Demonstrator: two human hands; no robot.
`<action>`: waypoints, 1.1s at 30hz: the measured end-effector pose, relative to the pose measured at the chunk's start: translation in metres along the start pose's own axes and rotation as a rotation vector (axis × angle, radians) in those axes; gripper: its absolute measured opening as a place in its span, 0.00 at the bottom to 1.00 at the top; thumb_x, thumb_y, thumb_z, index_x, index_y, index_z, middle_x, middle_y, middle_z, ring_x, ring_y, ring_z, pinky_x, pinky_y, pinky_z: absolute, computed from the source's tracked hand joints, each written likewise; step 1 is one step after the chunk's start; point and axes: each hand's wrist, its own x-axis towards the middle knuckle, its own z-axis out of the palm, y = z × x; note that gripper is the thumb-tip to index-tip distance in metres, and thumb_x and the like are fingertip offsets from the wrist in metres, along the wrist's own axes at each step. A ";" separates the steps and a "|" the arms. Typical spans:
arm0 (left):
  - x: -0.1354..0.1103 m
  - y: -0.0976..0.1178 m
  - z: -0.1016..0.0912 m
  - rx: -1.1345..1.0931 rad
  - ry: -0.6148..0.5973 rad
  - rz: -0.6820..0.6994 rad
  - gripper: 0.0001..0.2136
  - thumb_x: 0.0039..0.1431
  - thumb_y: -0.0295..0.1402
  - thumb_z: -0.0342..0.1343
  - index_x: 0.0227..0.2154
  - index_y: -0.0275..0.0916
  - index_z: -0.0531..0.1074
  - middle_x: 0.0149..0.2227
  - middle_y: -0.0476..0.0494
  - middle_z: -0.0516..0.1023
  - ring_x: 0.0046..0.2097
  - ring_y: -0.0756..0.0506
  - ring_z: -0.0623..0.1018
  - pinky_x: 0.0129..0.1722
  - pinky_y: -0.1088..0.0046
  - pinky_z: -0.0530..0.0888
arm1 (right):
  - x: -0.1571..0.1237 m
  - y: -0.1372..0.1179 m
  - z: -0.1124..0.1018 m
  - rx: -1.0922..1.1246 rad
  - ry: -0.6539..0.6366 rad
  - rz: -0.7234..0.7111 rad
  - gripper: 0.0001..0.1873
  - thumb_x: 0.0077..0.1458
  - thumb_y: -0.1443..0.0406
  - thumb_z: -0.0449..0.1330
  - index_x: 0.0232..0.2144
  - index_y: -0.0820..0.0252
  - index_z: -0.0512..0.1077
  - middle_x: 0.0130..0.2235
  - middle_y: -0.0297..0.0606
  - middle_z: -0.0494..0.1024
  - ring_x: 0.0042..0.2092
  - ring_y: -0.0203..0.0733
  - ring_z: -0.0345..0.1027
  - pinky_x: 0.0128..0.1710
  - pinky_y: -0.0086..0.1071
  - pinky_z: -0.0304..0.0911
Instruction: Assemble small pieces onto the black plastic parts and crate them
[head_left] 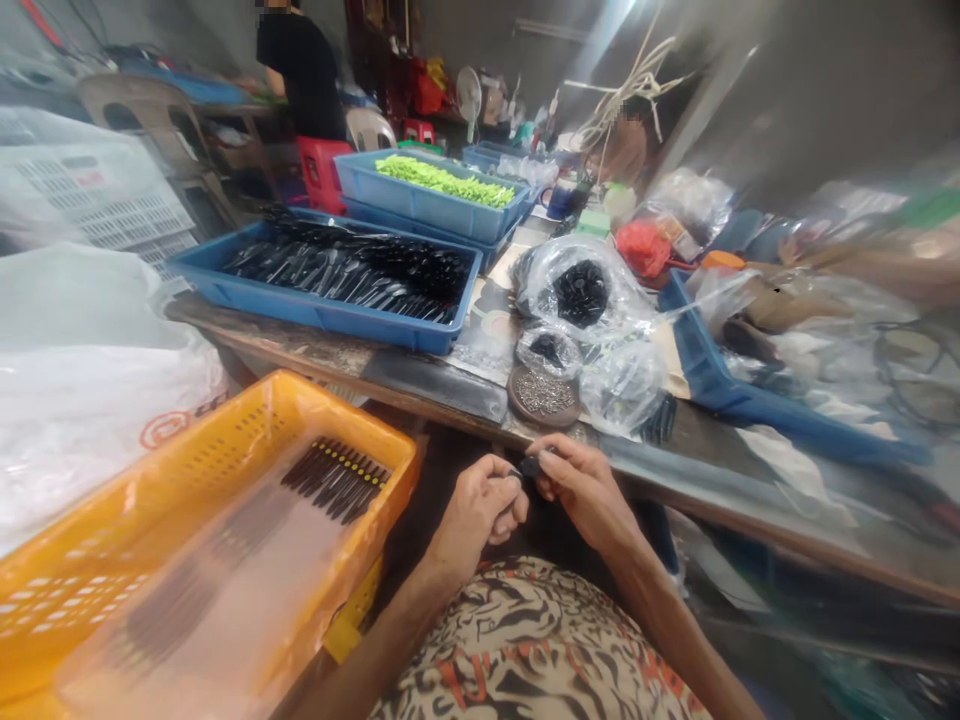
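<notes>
A cluttered workroom surrounds a worn wooden bench. Far left, a white sack bears a red circular mark, its lettering unreadable; next, an orange crate holds slim dark pieces. The left hand, fingers curled, presses thumb to forefinger beside a small black part, its grip too small to tell. Before the bench edge, the right hand pinches that part.
</notes>
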 end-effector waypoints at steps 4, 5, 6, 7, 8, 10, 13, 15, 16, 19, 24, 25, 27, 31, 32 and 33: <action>0.000 -0.001 0.001 0.082 -0.022 0.006 0.06 0.56 0.33 0.50 0.30 0.37 0.59 0.20 0.53 0.67 0.17 0.58 0.56 0.15 0.82 0.50 | -0.003 0.002 -0.003 -0.054 -0.002 -0.014 0.10 0.53 0.60 0.61 0.33 0.62 0.72 0.23 0.31 0.66 0.24 0.31 0.56 0.23 0.25 0.52; 0.000 -0.002 0.001 0.105 -0.030 0.011 0.06 0.56 0.33 0.50 0.30 0.37 0.59 0.20 0.53 0.67 0.17 0.58 0.56 0.16 0.82 0.50 | -0.004 0.002 -0.004 -0.061 -0.008 -0.013 0.10 0.53 0.60 0.61 0.33 0.62 0.72 0.23 0.31 0.65 0.24 0.31 0.56 0.23 0.25 0.52; 0.001 -0.003 0.001 0.134 -0.038 0.019 0.06 0.57 0.34 0.50 0.30 0.37 0.59 0.20 0.54 0.67 0.17 0.58 0.56 0.16 0.82 0.51 | -0.005 0.002 -0.005 -0.070 -0.014 -0.011 0.10 0.53 0.60 0.61 0.33 0.62 0.72 0.23 0.31 0.65 0.24 0.31 0.56 0.24 0.26 0.52; 0.001 -0.004 0.001 0.170 -0.044 0.028 0.06 0.57 0.34 0.49 0.30 0.38 0.59 0.19 0.54 0.66 0.17 0.57 0.56 0.16 0.82 0.52 | -0.006 0.002 -0.006 -0.082 -0.020 -0.011 0.10 0.53 0.60 0.61 0.33 0.62 0.72 0.22 0.31 0.65 0.24 0.32 0.56 0.24 0.26 0.52; 0.001 -0.006 0.000 0.212 -0.049 0.038 0.06 0.57 0.34 0.49 0.30 0.38 0.59 0.19 0.54 0.66 0.17 0.57 0.57 0.17 0.81 0.53 | -0.008 0.002 -0.008 -0.095 -0.024 -0.014 0.10 0.53 0.60 0.61 0.33 0.62 0.72 0.22 0.31 0.65 0.25 0.32 0.56 0.24 0.26 0.53; 0.001 -0.009 0.000 0.307 -0.054 0.060 0.05 0.57 0.33 0.48 0.30 0.38 0.58 0.19 0.54 0.66 0.18 0.56 0.58 0.18 0.81 0.55 | -0.011 0.003 -0.011 -0.116 -0.034 -0.024 0.10 0.53 0.60 0.61 0.34 0.62 0.72 0.22 0.31 0.66 0.25 0.32 0.56 0.25 0.27 0.53; 0.000 -0.012 0.001 0.495 -0.045 0.106 0.04 0.58 0.31 0.45 0.29 0.39 0.59 0.19 0.54 0.66 0.20 0.55 0.62 0.21 0.79 0.59 | -0.018 0.007 -0.016 -0.096 -0.035 -0.035 0.09 0.53 0.61 0.61 0.34 0.60 0.73 0.25 0.32 0.68 0.26 0.33 0.58 0.26 0.27 0.55; -0.001 -0.012 0.002 0.674 -0.046 0.155 0.04 0.59 0.30 0.43 0.29 0.39 0.59 0.20 0.53 0.66 0.22 0.53 0.65 0.25 0.77 0.61 | -0.023 0.010 -0.020 -0.091 -0.025 -0.029 0.08 0.53 0.61 0.61 0.35 0.60 0.74 0.27 0.33 0.69 0.27 0.33 0.59 0.27 0.28 0.56; -0.002 -0.011 0.003 0.779 -0.048 0.176 0.04 0.59 0.29 0.42 0.30 0.39 0.59 0.21 0.52 0.67 0.23 0.52 0.66 0.26 0.76 0.62 | -0.025 0.012 -0.022 -0.102 -0.019 -0.026 0.08 0.53 0.62 0.61 0.35 0.59 0.74 0.27 0.33 0.69 0.27 0.33 0.60 0.28 0.28 0.57; -0.001 -0.010 0.005 1.087 -0.087 0.196 0.03 0.60 0.28 0.40 0.33 0.39 0.58 0.26 0.45 0.71 0.27 0.47 0.72 0.28 0.72 0.64 | -0.030 0.015 -0.027 -0.187 -0.007 -0.005 0.07 0.54 0.63 0.60 0.36 0.58 0.74 0.27 0.33 0.71 0.28 0.34 0.63 0.30 0.28 0.60; 0.003 -0.015 0.005 1.371 -0.178 0.169 0.05 0.61 0.28 0.38 0.37 0.37 0.57 0.35 0.34 0.75 0.35 0.40 0.77 0.32 0.67 0.69 | -0.034 0.015 -0.031 -0.266 -0.027 -0.025 0.06 0.54 0.63 0.60 0.34 0.59 0.75 0.31 0.35 0.72 0.30 0.36 0.66 0.32 0.29 0.62; 0.003 -0.017 0.005 1.381 -0.187 0.166 0.05 0.61 0.28 0.38 0.38 0.37 0.56 0.35 0.33 0.76 0.36 0.39 0.77 0.32 0.67 0.69 | -0.034 0.015 -0.032 -0.267 -0.037 -0.034 0.06 0.54 0.63 0.60 0.34 0.59 0.75 0.31 0.35 0.72 0.30 0.36 0.66 0.32 0.29 0.62; 0.004 -0.020 0.005 1.365 -0.198 0.177 0.04 0.61 0.28 0.39 0.38 0.37 0.57 0.34 0.34 0.76 0.36 0.39 0.77 0.33 0.66 0.70 | -0.033 0.017 -0.031 -0.263 -0.059 -0.052 0.06 0.54 0.63 0.60 0.34 0.59 0.75 0.32 0.35 0.71 0.31 0.36 0.65 0.32 0.30 0.62; 0.003 -0.025 0.002 1.160 -0.100 0.256 0.02 0.58 0.27 0.44 0.33 0.39 0.59 0.28 0.38 0.74 0.31 0.41 0.76 0.31 0.68 0.68 | -0.032 0.021 -0.028 -0.255 -0.057 -0.077 0.06 0.55 0.64 0.60 0.34 0.58 0.75 0.31 0.35 0.70 0.31 0.37 0.64 0.32 0.30 0.61; 0.003 -0.025 0.001 1.080 -0.076 0.273 0.03 0.57 0.26 0.46 0.32 0.40 0.59 0.27 0.41 0.73 0.29 0.43 0.75 0.30 0.70 0.67 | -0.032 0.021 -0.027 -0.260 -0.044 -0.073 0.06 0.54 0.63 0.60 0.34 0.58 0.75 0.31 0.35 0.70 0.31 0.37 0.64 0.31 0.30 0.60; 0.003 -0.025 0.001 0.997 -0.068 0.279 0.04 0.55 0.26 0.48 0.31 0.40 0.59 0.25 0.43 0.72 0.27 0.45 0.73 0.28 0.72 0.65 | -0.031 0.022 -0.026 -0.266 -0.028 -0.060 0.06 0.54 0.63 0.60 0.34 0.58 0.75 0.30 0.34 0.69 0.30 0.37 0.63 0.30 0.30 0.60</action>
